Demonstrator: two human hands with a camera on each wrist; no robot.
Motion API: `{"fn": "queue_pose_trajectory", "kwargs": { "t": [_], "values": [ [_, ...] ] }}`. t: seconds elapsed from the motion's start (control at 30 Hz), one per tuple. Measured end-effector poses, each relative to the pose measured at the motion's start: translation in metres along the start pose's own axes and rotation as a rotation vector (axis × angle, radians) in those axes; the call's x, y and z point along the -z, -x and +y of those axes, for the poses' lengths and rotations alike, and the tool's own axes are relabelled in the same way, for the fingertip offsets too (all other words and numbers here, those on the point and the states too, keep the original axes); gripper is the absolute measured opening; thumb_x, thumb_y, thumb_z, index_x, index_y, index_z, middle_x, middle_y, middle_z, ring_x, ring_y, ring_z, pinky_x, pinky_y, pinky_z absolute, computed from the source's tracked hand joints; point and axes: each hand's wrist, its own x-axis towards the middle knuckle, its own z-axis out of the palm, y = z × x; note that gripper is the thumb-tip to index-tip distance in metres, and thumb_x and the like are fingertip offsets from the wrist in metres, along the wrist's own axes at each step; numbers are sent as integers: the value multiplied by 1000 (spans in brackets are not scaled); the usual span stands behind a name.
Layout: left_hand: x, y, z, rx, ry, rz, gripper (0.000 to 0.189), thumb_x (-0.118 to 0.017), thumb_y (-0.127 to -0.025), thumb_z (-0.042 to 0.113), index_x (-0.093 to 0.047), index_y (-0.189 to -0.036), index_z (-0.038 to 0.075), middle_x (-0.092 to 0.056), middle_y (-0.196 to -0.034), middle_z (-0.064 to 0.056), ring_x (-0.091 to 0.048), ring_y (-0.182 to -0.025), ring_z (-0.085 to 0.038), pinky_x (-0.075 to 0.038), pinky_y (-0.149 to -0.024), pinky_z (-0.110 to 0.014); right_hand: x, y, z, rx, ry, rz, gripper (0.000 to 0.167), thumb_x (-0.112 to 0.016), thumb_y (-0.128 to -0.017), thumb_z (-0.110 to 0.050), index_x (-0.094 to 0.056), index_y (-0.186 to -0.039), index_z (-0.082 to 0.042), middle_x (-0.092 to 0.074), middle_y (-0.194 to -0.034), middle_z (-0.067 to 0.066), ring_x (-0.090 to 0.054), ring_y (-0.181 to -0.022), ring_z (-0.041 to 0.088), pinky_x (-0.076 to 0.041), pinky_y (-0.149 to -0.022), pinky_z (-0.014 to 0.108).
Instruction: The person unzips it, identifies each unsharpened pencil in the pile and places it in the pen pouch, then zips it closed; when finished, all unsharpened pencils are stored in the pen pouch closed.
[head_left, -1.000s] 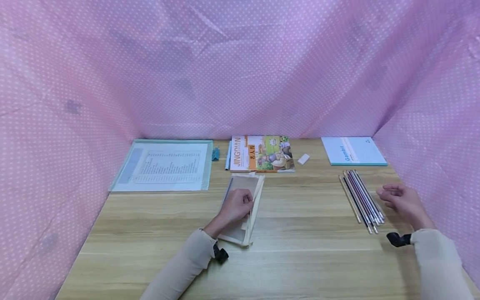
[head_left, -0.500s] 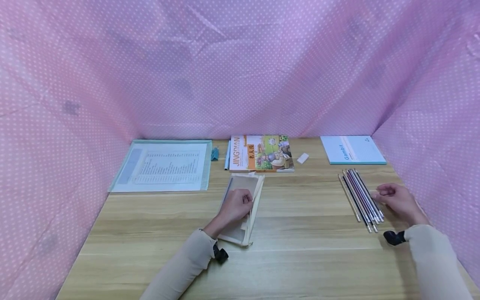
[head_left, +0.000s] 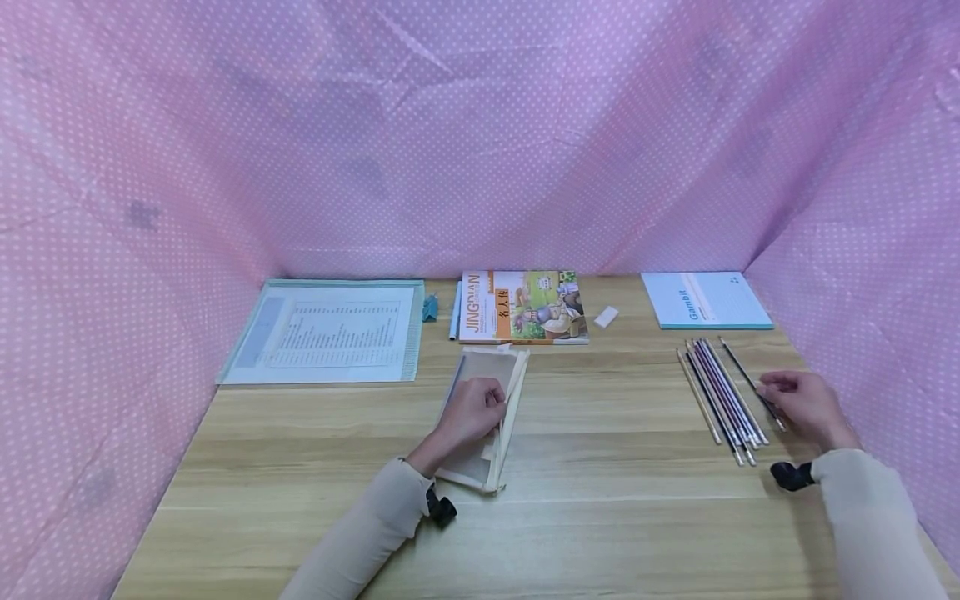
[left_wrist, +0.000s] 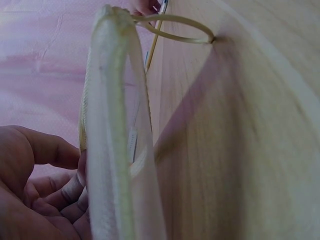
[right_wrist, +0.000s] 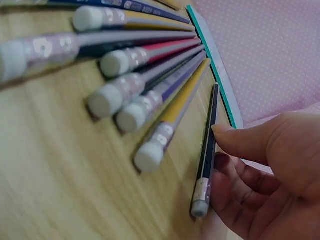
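Observation:
On the table my left hand point(head_left: 475, 407) holds the zipped edge of a pale see-through mesh pouch point(head_left: 491, 363). Up close in the left wrist view, the fingers curl at the zip side of the pouch point(left_wrist: 115, 125), partly hidden behind it. Over on the right, my right hand point(head_left: 810, 407) pinches a black pencil point(head_left: 739, 364) between thumb and fingers. Its white eraser end points toward me, and it lies apart from a bunch of pencils point(head_left: 723, 400) just to its left. The right wrist view shows the thumb on the black pencil point(right_wrist: 207, 150).
A file sleeve point(head_left: 337, 333) with a printed sheet lies at the back left. Near it are a small teal object point(head_left: 430, 308), a book point(head_left: 525, 308) and a white eraser point(head_left: 606, 317). A light-blue notebook point(head_left: 705, 300) is at the back right. Pink dotted cloth point(head_left: 480, 150) encloses the table.
My right hand reached left to the bunch, took hold of the black pencil and drew it off to the right. My left hand and the pouch stayed put.

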Motion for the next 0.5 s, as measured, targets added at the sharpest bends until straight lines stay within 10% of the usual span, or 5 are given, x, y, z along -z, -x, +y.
{"fn": "queue_pose_trajectory", "kwargs": {
  "t": [0.5],
  "values": [
    [0,0,-1,-19,3,-3,10,-60,-88,-1,-68,-83,-1,-61,-57,-1,-55,-44,-7,-38,-41,-15,17,0,23,40,102,29,29,-59,-94,-5,-63,-110,18,-68,-101,37,-37,-70,-23,-36,-59,10]
  ]
}}
